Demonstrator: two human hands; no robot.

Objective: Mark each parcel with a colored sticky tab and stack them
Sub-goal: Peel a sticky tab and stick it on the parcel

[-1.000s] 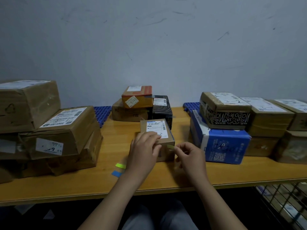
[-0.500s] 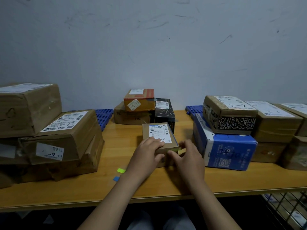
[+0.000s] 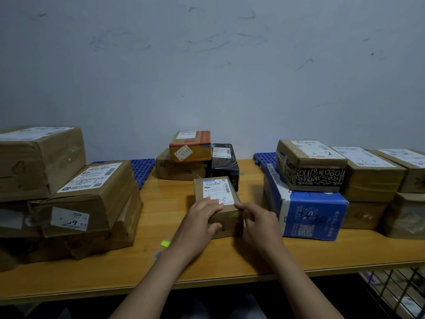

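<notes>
A small brown parcel (image 3: 218,207) sat mid-table (image 3: 161,268), gripped from both sides: the left hand (image 3: 202,221) lay over its near top edge, the right hand (image 3: 258,223) pressed against its right side. A green tab (image 3: 233,215) showed on its front face. Loose green (image 3: 165,243) and blue (image 3: 157,254) tabs lay just left.

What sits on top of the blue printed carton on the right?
A brown cardboard box with a black-and-white lettered band rests on the blue printed carton, covering most of its top. Only the carton's near edge and left strip show; anything else on that top is hidden.
</notes>
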